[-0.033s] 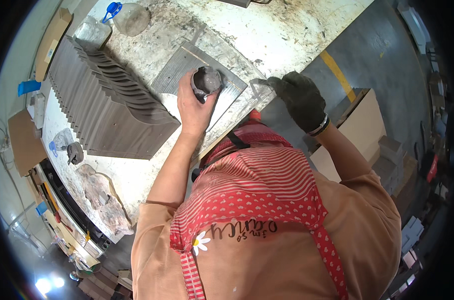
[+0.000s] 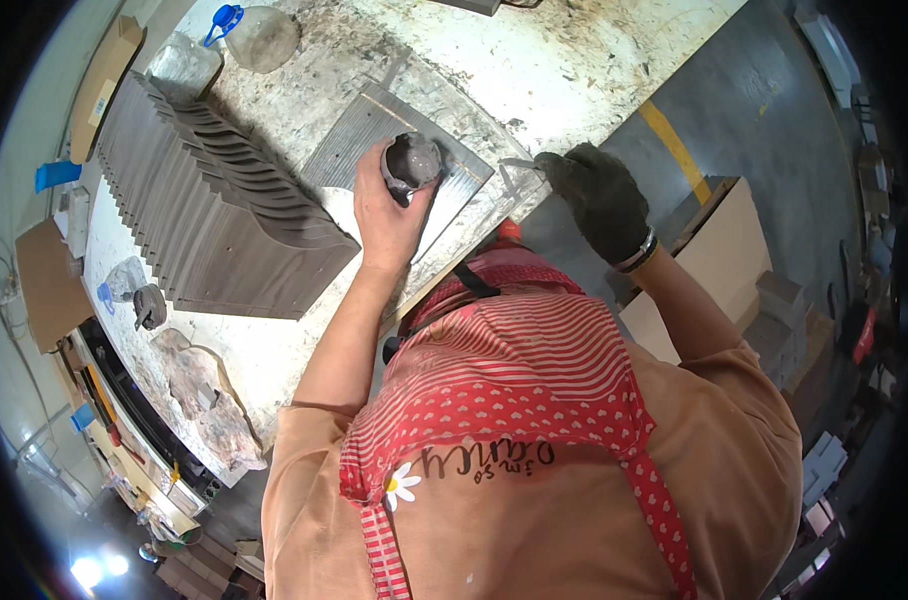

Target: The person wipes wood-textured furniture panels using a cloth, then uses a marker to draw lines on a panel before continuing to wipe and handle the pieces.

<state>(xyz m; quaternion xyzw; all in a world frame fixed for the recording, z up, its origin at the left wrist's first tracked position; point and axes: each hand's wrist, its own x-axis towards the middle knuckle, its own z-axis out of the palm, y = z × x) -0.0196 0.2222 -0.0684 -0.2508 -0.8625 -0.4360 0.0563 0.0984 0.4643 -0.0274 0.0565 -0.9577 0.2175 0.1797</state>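
Observation:
My bare left hand is wrapped round a grey-smeared cup, whose open top shows grey residue inside. The cup is over a grey wood-grain panel lying at the table's near edge. In a dark glove, my right hand is closed at the table's corner, right of the panel. From its fingers a short, thin, flat blade, like a small spatula, points left toward the panel. The glove hides its handle. A tall stack of grey boards with wavy edges stands left of my left hand.
Beyond the stack are a clear plastic jug with a blue handle and a clear plastic container. A roll of dark tape and a stained sheet lie at the table's left. An open cardboard box stands right of me.
The blade in my right hand has turned slightly and now looks narrower. My left hand and the cup stay in place.

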